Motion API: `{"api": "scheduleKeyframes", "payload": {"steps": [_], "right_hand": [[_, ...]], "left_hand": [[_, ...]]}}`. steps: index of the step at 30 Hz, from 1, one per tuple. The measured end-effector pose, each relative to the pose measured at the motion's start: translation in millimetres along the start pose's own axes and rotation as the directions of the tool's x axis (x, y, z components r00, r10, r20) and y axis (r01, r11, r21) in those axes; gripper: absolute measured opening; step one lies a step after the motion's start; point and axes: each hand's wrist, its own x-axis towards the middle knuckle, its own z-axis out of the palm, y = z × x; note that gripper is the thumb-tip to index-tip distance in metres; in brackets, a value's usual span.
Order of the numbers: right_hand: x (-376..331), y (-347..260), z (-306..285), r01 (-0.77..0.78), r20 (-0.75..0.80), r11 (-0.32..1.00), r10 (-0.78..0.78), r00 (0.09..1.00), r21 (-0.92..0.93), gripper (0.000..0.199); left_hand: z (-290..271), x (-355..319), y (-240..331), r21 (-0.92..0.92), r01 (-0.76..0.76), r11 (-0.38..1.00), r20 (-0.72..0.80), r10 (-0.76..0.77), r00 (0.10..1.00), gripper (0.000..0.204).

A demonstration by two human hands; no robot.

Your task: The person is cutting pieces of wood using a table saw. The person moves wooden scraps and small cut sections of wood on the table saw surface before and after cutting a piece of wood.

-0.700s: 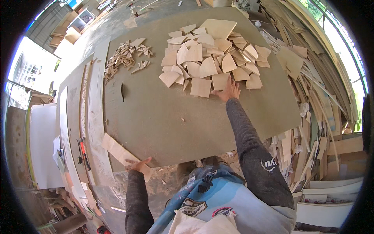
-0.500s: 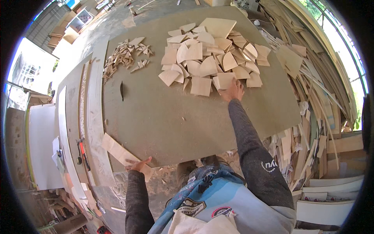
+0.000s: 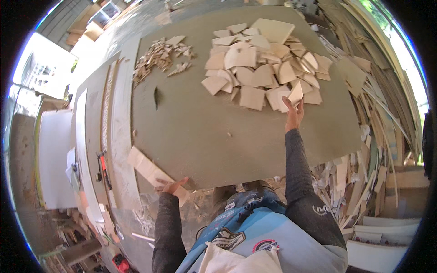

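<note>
Wooden piece [image 3: 296,92] is pinched in right hand [image 3: 293,117], left hand [image 3: 171,186] on plank [image 3: 147,164], grip unclear.

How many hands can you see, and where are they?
2. The bare left hand is on the long, pale, flat wooden board, lower left. The bare right hand holds a small, pale, flat wooden piece by the big pale wood heap. No others show.

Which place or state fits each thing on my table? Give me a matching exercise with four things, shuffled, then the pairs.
1. Right hand
2. Left hand
3. Small wood scraps
4. Orange-and-black tool

A. Heaped left of the larger wood-piece pile
B. Holding a pale wood piece, tilted up
C. Lying left of the flat wooden strip
D. Touching the strip, toward its near end

Pairs: 1-B; 2-D; 3-A; 4-C
</note>
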Motion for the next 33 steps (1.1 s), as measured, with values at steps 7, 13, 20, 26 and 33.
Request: {"api": "scheduleKeyframes", "payload": {"steps": [7,13,20,26,33], "right_hand": [[-141,-18,79,-0.175,0.693,0.973,0.232,0.683,-0.152,0.125],[-214,15,146,0.109,0.679,0.809,0.402,0.614,-0.578,0.167],[-257,25,217,-0.248,0.504,0.872,0.453,0.735,-0.421,0.096],[-277,13,198,-0.191,0.688,0.801,0.589,0.423,-0.568,0.042],[-230,24,246,0.494,0.803,0.702,0.190,0.565,-0.513,0.070]], "left_hand": [[-11,-21,12,-0.001,0.021,1.000,0.020,-0.021,1.000,0.178],[-9,-17,7,-0.019,0.029,0.999,0.052,-0.028,0.998,0.178],[-8,-16,5,-0.058,0.004,0.998,0.083,0.000,0.997,0.179],[-13,-15,6,-0.007,0.030,1.000,0.152,-0.029,0.988,0.175],[-13,-18,6,-0.106,0.033,0.994,0.146,-0.017,0.989,0.178]]}}
